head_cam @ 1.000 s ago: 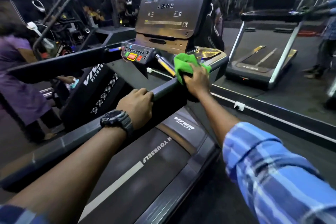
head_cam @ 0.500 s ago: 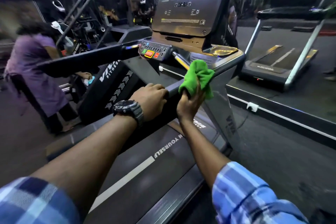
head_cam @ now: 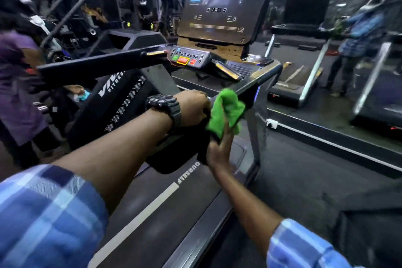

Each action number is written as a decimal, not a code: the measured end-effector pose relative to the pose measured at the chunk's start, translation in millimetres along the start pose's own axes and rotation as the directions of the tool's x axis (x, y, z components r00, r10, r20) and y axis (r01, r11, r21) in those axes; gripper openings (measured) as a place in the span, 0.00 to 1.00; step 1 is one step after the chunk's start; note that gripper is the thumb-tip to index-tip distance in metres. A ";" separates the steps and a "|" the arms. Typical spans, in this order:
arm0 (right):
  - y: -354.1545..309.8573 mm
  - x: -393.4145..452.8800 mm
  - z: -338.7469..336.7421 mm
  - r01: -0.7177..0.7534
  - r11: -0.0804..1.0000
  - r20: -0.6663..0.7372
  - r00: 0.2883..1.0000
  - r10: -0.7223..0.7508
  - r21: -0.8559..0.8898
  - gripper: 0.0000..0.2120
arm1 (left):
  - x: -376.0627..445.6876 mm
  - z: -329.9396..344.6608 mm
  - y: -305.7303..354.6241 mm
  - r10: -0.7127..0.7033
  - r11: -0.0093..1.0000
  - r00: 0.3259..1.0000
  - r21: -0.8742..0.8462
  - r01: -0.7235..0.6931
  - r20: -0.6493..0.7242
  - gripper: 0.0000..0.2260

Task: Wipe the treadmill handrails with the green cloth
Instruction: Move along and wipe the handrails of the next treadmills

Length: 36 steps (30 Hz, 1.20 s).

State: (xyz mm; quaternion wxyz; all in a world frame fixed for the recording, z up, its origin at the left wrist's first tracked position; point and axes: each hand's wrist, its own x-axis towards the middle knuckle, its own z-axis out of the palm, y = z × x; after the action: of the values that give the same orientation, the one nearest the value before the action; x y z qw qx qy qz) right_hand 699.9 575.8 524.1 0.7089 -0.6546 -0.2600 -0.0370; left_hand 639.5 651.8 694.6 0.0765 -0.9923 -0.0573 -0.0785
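Observation:
My right hand (head_cam: 218,148) holds the green cloth (head_cam: 226,112) from below, pressing it against the treadmill's right handrail (head_cam: 252,86), a dark bar running up to the console. Just to the left of the cloth, my left hand (head_cam: 192,107), with a black watch on the wrist, is closed over the same rail. The left handrail (head_cam: 95,64) stretches across the left side, untouched. Part of the right rail is hidden under my hands and the cloth.
The console screen (head_cam: 226,6) and button panel (head_cam: 189,57) stand ahead. The belt (head_cam: 156,198) lies below my arms. A person in purple (head_cam: 15,85) stands at the left. A mirror at the right reflects another treadmill (head_cam: 293,85).
My right hand has turned from on top of the rail to under it and slid the cloth back toward me. My left hand has moved up the rail until it is next to the cloth.

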 end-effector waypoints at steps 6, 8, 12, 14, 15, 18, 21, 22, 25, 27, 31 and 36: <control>-50.0 -34.6 21.4 -0.403 0.764 -0.220 0.796 0.564 0.504 0.13 | -46.8 -3.2 -19.4 0.078 0.997 0.997 -0.026 -0.079 -0.010 0.10; -62.9 -16.9 27.9 -0.426 0.640 -0.173 0.731 0.660 0.639 0.22 | -56.1 -7.5 -21.3 0.106 0.994 0.994 -0.014 -0.106 0.000 0.09; -56.0 -62.9 59.6 -0.406 0.564 -0.158 0.695 0.702 0.719 0.23 | -66.2 -4.7 -21.3 0.132 0.991 0.991 -0.021 -0.133 -0.031 0.10; -69.3 -84.8 68.7 -0.395 0.459 -0.104 0.658 0.746 0.796 0.23 | -68.0 -4.3 -20.8 0.117 0.992 0.991 -0.040 -0.120 -0.056 0.10; -75.9 -93.4 71.3 -0.404 0.413 -0.046 0.667 0.743 0.816 0.22 | -68.7 -4.7 -20.8 0.112 0.992 0.992 -0.048 -0.115 -0.059 0.10; -93.2 -119.4 81.9 -0.437 0.194 0.158 0.649 0.745 0.879 0.27 | -73.0 -4.7 -20.2 0.100 0.992 0.993 -0.068 -0.104 -0.059 0.10; -108.6 -135.0 99.9 -0.341 0.055 0.168 0.591 0.789 0.939 0.30 | -80.5 -8.2 -19.5 0.090 0.992 0.995 -0.088 -0.094 -0.045 0.10; -117.1 -135.4 104.8 -0.347 0.073 0.152 0.578 0.802 0.935 0.29 | -83.9 -10.2 -20.0 0.088 0.992 0.995 -0.090 -0.092 -0.046 0.10; -147.3 -132.7 115.6 -0.434 0.382 -0.076 0.575 0.815 0.816 0.26 | -96.4 -15.1 -25.4 0.068 0.992 0.997 -0.107 -0.073 -0.046 0.11; -154.5 -143.3 120.7 -0.505 0.699 -0.325 0.638 0.698 0.507 0.33 | -100.5 -16.7 -27.4 0.061 0.990 0.997 -0.127 -0.065 -0.039 0.11; -130.8 -176.5 104.7 -0.018 0.936 -0.252 0.965 -0.076 -0.351 0.40 | -105.2 -23.7 -34.4 0.088 0.979 0.996 -0.187 -0.086 0.004 0.11; -90.3 -164.2 54.2 0.365 0.451 0.150 0.883 -0.444 -0.814 0.49 | -114.2 -18.2 -60.4 0.084 0.923 0.996 -0.379 -0.069 0.023 0.12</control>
State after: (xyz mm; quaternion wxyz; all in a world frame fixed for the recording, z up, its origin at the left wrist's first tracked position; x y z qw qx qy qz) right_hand 505.6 567.2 538.1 0.2999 -0.8243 -0.3298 -0.3489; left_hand 517.2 696.5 702.2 -0.1143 -0.9913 -0.0040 -0.0656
